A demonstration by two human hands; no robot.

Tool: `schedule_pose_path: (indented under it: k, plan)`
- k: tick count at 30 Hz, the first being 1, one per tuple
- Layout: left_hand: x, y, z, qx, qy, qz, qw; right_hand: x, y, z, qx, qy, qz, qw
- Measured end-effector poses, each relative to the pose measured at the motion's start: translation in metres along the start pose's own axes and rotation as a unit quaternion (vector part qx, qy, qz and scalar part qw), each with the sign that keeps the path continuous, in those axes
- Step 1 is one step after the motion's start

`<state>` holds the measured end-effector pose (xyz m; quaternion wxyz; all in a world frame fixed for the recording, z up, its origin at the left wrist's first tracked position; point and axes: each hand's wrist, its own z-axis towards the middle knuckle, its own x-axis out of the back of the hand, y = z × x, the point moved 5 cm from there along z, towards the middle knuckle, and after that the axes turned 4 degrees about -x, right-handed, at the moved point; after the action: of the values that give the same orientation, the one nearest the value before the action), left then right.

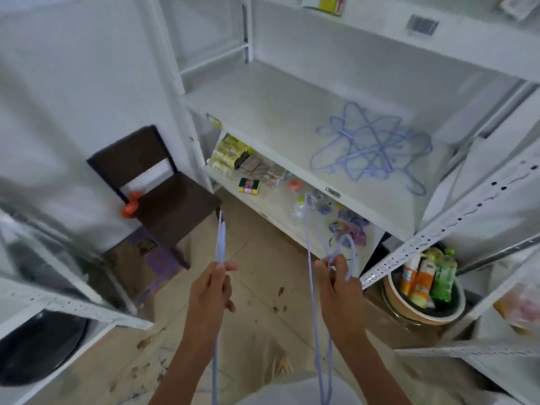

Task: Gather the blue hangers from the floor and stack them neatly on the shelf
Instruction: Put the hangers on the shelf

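Between the 2 hands and the white shelf (263,112) lies a strip of tan floor (263,287), scattered with dry leaf scraps. Left hand (211,287) pinches a thin blue hanger (219,244) that rises from its fingers; right hand (340,287) is curled round more hangers (311,258), hooks looping just above its knuckles. How many each hand carries I cannot tell.

Judging by the pile (371,147) already on the shelf, up and right of the right hand, the task looks well along, but the pile sprawls crossed and tangled, so tidying is left, as is setting down what the hands hold. No hanger shows on the visible floor.

Left of the left hand stands a dark chair (172,194). Below the pile, a lower shelf (274,209) holds small packets; a bowl (423,302) of pouches sits right of the right hand.
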<state>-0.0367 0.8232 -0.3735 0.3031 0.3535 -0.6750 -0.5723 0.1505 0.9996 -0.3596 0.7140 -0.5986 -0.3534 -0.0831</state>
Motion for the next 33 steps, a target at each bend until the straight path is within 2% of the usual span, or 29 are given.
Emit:
schedule_pose_path:
  k: [3, 4, 7, 9, 13, 16, 18, 21, 24, 27, 33]
  plan:
    - [-0.03, 0.005, 0.033, 0.016, 0.003, 0.012, 1.0, 0.008, 0.018, 0.032, 0.026, 0.024, -0.055, 0.998]
    - [-0.039, 0.011, 0.045, 0.019, -0.003, 0.015, 1.0, 0.009, 0.021, 0.045, 0.011, 0.014, -0.06, 0.998]
    - [-0.062, 0.039, 0.081, 0.006, -0.042, 0.04, 0.998, 0.009, 0.027, 0.08, -0.002, -0.016, -0.107, 0.994]
    - [-0.077, 0.062, 0.112, -0.02, -0.08, 0.052, 0.995, 0.014, 0.018, 0.101, -0.007, -0.008, -0.123, 0.992]
    - [-0.106, 0.096, 0.182, -0.075, -0.152, 0.056, 0.984, 0.023, -0.004, 0.149, 0.005, 0.091, -0.15, 0.984]
    - [-0.134, 0.11, 0.237, -0.099, -0.229, 0.056, 0.967, 0.018, -0.012, 0.185, -0.059, 0.141, -0.097, 0.984]
    - [-0.151, 0.115, 0.269, -0.123, -0.308, 0.097, 0.939, 0.02, -0.014, 0.206, -0.101, 0.192, -0.068, 0.974]
    - [-0.17, 0.126, 0.306, -0.143, -0.363, 0.091, 0.916, 0.025, -0.012, 0.225, -0.137, 0.258, 0.023, 0.956]
    - [-0.191, 0.13, 0.338, -0.158, -0.397, 0.111, 0.897, 0.024, 0.012, 0.252, -0.181, 0.295, 0.148, 0.926]
    - [-0.213, 0.131, 0.36, -0.167, -0.432, 0.119, 0.878, 0.016, 0.048, 0.289, -0.227, 0.331, 0.332, 0.853]
    - [-0.255, 0.129, 0.384, -0.24, -0.384, 0.181, 0.873, -0.003, 0.113, 0.399, -0.309, 0.324, 0.47, 0.761]
